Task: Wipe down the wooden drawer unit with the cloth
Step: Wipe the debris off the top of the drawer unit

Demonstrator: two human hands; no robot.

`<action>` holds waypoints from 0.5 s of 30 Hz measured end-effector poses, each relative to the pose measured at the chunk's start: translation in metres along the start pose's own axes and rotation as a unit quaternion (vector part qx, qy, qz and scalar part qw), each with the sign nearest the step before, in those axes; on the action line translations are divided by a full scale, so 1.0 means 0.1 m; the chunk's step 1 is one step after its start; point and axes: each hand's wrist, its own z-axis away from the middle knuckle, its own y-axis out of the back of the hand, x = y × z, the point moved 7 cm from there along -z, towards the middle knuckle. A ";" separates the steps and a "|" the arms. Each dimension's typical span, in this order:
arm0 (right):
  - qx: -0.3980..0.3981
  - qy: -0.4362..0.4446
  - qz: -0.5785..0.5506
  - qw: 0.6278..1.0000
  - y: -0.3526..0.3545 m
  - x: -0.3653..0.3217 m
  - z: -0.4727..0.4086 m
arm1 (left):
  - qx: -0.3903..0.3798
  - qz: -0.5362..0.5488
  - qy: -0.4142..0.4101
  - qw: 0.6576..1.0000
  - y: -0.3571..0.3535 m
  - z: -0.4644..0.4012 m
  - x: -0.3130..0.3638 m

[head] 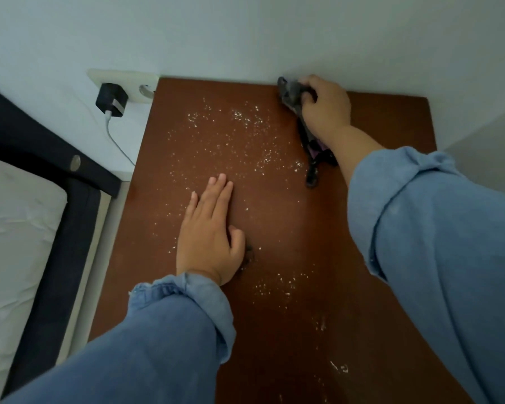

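Blue sleeves [146,339] fill the bottom of my view. Going from the left: a dark bed frame [41,158], then a black charger [112,100] plugged into the wall socket [129,83]. My left hand [209,231] lies flat on the brown top of the wooden drawer unit [274,217], fingers straight and pressed together, among white specks [231,132]. At the far right back edge, against the wall, my right hand [325,107] has its fingers curled tight around the dark cloth [292,94], whose tail trails toward me
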 end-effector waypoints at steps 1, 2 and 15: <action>-0.013 0.016 0.009 1.000 0.00 -0.01 0.12 | 0.002 0.000 -0.001 1.000 0.00 0.00 0.00; -0.026 0.032 0.020 0.999 -0.01 -0.01 0.26 | 0.004 -0.001 -0.002 1.000 0.00 0.00 0.00; -0.065 0.073 0.001 0.995 0.02 -0.25 2.29 | 0.024 -0.007 -0.017 1.000 -0.01 0.01 0.02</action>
